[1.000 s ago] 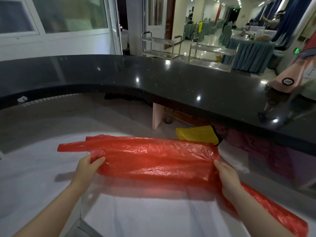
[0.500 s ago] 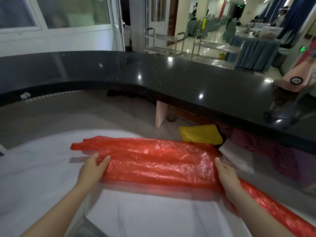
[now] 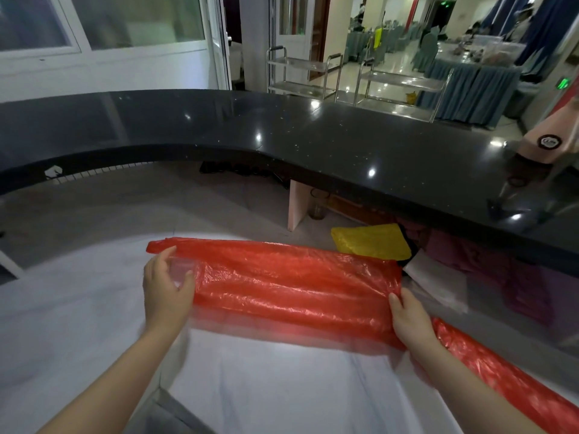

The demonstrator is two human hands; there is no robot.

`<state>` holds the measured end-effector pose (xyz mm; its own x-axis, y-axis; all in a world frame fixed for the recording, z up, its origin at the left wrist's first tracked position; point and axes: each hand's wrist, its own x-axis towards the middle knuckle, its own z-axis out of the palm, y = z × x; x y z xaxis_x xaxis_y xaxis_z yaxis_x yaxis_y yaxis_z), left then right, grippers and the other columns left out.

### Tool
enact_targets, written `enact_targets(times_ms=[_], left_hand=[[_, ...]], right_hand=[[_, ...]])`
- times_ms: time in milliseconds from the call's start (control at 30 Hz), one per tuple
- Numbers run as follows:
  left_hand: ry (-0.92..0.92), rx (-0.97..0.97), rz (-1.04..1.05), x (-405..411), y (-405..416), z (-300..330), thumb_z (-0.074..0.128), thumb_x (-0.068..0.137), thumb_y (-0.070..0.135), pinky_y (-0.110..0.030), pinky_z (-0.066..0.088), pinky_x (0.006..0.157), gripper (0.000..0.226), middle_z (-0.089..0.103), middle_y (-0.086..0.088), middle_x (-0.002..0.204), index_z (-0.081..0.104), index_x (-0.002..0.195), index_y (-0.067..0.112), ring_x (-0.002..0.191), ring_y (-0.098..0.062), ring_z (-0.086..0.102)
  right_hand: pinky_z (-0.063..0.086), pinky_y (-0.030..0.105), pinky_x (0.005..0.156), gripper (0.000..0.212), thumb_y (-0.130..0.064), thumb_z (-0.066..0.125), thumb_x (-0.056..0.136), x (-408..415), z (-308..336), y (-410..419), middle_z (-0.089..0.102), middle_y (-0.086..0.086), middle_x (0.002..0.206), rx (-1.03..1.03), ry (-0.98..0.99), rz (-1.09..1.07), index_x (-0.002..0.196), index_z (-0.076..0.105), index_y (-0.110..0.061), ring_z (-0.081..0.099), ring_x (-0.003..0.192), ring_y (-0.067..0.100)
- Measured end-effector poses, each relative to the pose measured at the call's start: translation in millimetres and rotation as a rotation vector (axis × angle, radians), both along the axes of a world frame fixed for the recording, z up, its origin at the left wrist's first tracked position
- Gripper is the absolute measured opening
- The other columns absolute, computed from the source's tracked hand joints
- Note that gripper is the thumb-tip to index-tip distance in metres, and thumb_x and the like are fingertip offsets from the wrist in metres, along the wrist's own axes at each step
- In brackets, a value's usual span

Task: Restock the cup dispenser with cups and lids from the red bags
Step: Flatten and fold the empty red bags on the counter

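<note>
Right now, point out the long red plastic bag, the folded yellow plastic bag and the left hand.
long red plastic bag (image 3: 291,286): head view, middle of its crinkled top.
folded yellow plastic bag (image 3: 371,242): head view, centre of its flat face.
left hand (image 3: 167,291): head view, back of hand.

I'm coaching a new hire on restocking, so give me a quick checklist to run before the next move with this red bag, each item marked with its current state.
1. Left hand has hold of the bag's left end: ok, fingers curl round a clear end showing there.
2. Right hand holds the right end of the red bag: ok, fingers pinch the plastic.
3. Bag supported: ok, it lies across the white counter.
4. Bag opened: cannot tell, though clear plastic shows at the left end.
5. Second red bag out of the way: ok, it lies to the right, by the right forearm.
6. Cup dispenser within reach: cannot tell, none in view.
</note>
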<state>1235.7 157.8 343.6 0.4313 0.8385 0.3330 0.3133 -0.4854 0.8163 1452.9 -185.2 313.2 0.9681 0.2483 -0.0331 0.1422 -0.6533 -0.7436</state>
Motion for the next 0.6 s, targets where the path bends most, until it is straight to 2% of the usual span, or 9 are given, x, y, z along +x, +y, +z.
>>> enact_targets(times_ms=[133, 233, 333, 400, 500, 600], left_hand=[[0.182, 0.224, -0.165, 12.5, -2.4, 11.6, 0.063, 0.086, 0.008, -0.042, 0.028, 0.110, 0.049, 0.041, -0.009, 0.144, 0.051, 0.133, 0.014, 0.134, -0.026, 0.034], [0.381, 0.341, -0.326, 34.9, -14.3, 18.0, 0.061, 0.090, 0.023, -0.050, 0.019, 0.116, 0.050, 0.033, -0.008, 0.152, 0.048, 0.138, 0.019, 0.142, -0.028, 0.024], [0.707, 0.497, -0.543, 64.9, -36.3, 10.6, 0.040, 0.093, 0.054, -0.050, -0.004, 0.116, 0.064, 0.002, 0.002, 0.161, 0.017, 0.150, 0.038, 0.148, -0.024, -0.003], [0.818, 0.571, -0.638, 82.6, -52.1, -0.2, 0.019, 0.088, 0.070, -0.051, -0.016, 0.111, 0.070, -0.017, 0.005, 0.158, -0.003, 0.149, 0.043, 0.145, -0.025, -0.019], [0.853, 0.586, -0.682, 102.7, -62.7, -10.8, -0.002, 0.077, 0.079, -0.053, -0.023, 0.106, 0.079, -0.026, 0.004, 0.154, -0.014, 0.146, 0.044, 0.140, -0.027, -0.028], [0.886, 0.597, -0.689, 116.3, -54.0, -22.3, -0.012, 0.070, 0.083, -0.056, -0.022, 0.106, 0.085, -0.028, 0.003, 0.153, -0.015, 0.146, 0.044, 0.139, -0.029, -0.029]], right_hand=[[0.036, 0.035, 0.064, 0.026, -0.028, 0.038, 0.102, -1.9, 3.3, 5.5, 0.056, -0.002, 0.076, -0.080, -0.010, -0.008, 0.078, 0.043, -0.019, 0.052, 0.069, 0.018], [0.037, 0.035, 0.066, 0.026, -0.030, 0.036, 0.102, -1.9, 5.8, 9.2, 0.056, -0.002, 0.077, -0.107, -0.004, -0.019, 0.079, 0.042, -0.020, 0.051, 0.070, 0.020], [0.038, 0.036, 0.066, 0.026, -0.030, 0.035, 0.102, -2.4, 5.4, 10.2, 0.055, -0.002, 0.075, -0.139, 0.004, -0.038, 0.079, 0.040, -0.020, 0.053, 0.072, 0.025], [0.038, 0.036, 0.067, 0.025, -0.030, 0.035, 0.102, -4.1, 3.3, 9.8, 0.054, -0.001, 0.075, -0.170, 0.008, -0.045, 0.082, 0.042, -0.017, 0.057, 0.077, 0.030], [0.034, 0.036, 0.066, 0.023, -0.028, 0.036, 0.102, -8.5, -2.6, 7.0, 0.055, 0.006, 0.076, -0.225, 0.003, -0.066, 0.085, 0.042, -0.014, 0.061, 0.085, 0.038], [0.033, 0.037, 0.065, 0.020, -0.029, 0.036, 0.101, -11.2, -9.7, 7.5, 0.063, 0.019, 0.086, -0.295, -0.033, -0.085, 0.089, 0.040, -0.014, 0.061, 0.087, 0.043]])
